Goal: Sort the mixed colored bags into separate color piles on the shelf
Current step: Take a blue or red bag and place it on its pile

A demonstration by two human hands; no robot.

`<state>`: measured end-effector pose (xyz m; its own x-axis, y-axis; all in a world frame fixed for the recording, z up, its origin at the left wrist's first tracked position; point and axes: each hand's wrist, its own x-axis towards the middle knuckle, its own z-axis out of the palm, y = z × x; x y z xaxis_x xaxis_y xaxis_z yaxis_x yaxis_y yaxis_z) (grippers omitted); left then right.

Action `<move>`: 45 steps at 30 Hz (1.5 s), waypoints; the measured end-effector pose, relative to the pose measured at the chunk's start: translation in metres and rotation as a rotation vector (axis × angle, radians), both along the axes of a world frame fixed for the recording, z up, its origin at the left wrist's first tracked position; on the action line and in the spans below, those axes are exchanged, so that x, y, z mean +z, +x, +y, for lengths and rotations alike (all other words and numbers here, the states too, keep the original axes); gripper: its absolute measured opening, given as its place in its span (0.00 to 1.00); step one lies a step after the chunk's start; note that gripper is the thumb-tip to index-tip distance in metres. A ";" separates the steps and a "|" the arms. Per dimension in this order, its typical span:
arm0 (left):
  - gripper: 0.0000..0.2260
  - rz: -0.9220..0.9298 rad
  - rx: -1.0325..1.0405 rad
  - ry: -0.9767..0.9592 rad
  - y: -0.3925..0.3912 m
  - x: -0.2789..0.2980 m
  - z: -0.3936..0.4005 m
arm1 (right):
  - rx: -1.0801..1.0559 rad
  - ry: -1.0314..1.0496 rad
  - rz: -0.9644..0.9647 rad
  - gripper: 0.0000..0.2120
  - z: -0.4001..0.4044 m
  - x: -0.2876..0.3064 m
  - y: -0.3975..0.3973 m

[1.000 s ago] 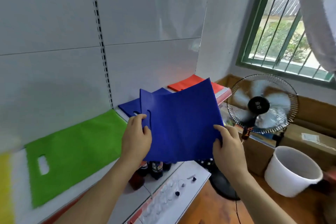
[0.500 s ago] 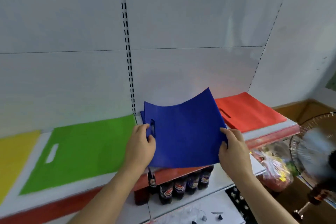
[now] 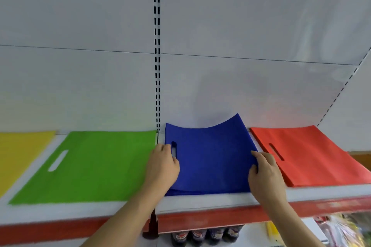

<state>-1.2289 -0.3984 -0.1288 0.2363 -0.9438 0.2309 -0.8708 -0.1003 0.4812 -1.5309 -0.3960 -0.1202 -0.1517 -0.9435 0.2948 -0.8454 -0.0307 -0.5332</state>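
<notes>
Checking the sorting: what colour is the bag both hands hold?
Blue bag, seen in the head view, over the blue pile.

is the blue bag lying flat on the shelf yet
No, the blue bag curves up at its far right corner while the left hand and right hand grip its side edges over the shelf.

White back panel with a slotted upright at centre frame; dark bottles at bottom centre; blurred packaged goods at lower right.
</notes>
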 end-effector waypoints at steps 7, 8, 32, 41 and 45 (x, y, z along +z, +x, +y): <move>0.08 -0.141 0.142 0.093 -0.013 0.000 0.008 | 0.077 0.171 0.159 0.23 -0.025 -0.009 -0.019; 0.11 -0.144 0.162 0.095 -0.015 0.001 0.011 | 0.086 0.178 0.196 0.22 -0.026 -0.009 -0.020; 0.32 -0.354 0.328 0.081 0.007 0.039 0.105 | 0.407 0.006 0.511 0.39 0.014 0.017 0.039; 0.35 -0.383 0.493 0.100 0.110 0.044 0.225 | 0.614 -0.063 0.521 0.43 0.096 0.016 0.184; 0.37 -0.347 0.572 0.123 0.171 0.036 0.283 | 0.734 -0.049 0.512 0.43 0.138 0.012 0.263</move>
